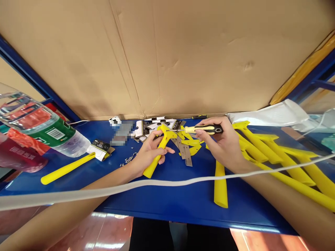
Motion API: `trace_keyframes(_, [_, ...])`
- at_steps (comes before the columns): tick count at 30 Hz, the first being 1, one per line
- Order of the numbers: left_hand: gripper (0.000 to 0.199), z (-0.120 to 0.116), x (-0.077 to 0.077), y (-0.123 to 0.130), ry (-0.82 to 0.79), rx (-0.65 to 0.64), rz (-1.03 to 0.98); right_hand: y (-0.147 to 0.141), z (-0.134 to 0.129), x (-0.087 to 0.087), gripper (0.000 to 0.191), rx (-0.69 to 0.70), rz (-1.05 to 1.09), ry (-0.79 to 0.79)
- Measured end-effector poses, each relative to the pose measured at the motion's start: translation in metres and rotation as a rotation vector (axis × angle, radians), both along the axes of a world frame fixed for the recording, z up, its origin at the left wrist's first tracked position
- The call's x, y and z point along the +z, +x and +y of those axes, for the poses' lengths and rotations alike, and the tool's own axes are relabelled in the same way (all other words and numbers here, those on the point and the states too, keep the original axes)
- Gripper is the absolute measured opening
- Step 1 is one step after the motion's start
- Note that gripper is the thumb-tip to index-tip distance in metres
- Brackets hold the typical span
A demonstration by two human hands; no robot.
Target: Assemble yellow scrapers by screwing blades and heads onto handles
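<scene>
Creased brown cardboard [196, 52] rises behind a smooth, glossy blue tabletop [188, 202] in the head view. Near the middle, the left hand [154, 148] curls its thumb and fingers around a yellow handle [151, 167], plastic-looking, rounded in the grip and flaring to a wider head, which is tilted up. The right hand [226, 143] wraps a screwdriver [205, 129], thumb and fingers pressed on its cream-and-black grip; the thin shaft points left and reaches that head.

Bare blue surface runs from below the hands to the straight front edge [196, 220], broken at the right by a loose yellow tube [221, 190]. Between and behind the hands lie flat metal blades [186, 155] and thin yellow pieces [192, 143]; small screws [128, 159] scatter left. Overlapping yellow handles [274, 150] crowd the right side. Leftward stand a clear bottle [61, 129] with a green label and a dark red container [22, 153]. A white cord [170, 183] crosses the foreground, passing in front of both forearms.
</scene>
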State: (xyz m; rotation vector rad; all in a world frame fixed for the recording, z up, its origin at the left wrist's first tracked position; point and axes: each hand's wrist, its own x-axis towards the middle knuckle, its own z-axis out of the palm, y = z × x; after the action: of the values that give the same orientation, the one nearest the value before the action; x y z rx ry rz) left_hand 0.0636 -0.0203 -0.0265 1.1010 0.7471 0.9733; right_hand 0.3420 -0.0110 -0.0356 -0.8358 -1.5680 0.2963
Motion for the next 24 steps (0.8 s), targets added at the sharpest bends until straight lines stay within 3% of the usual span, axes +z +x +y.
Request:
trace_keyframes(9, [0.072, 0.000, -0.002, -0.003, -0.057, 0.029, -0.036, -0.001, -0.010, 0.013, 0.034, 0.162, 0.024, 0.048])
trace_keyframes(17, [0.068, -0.007, 0.006, 0.000, -0.058, -0.006, -0.045, 0.001, -0.004, 0.013, 0.024, -0.020, 0.129, 0.109])
trace_keyframes(24, [0.066, -0.008, 0.007, 0.001, -0.085, -0.020, -0.039, -0.004, -0.014, 0.024, 0.034, 0.158, 0.160, -0.018])
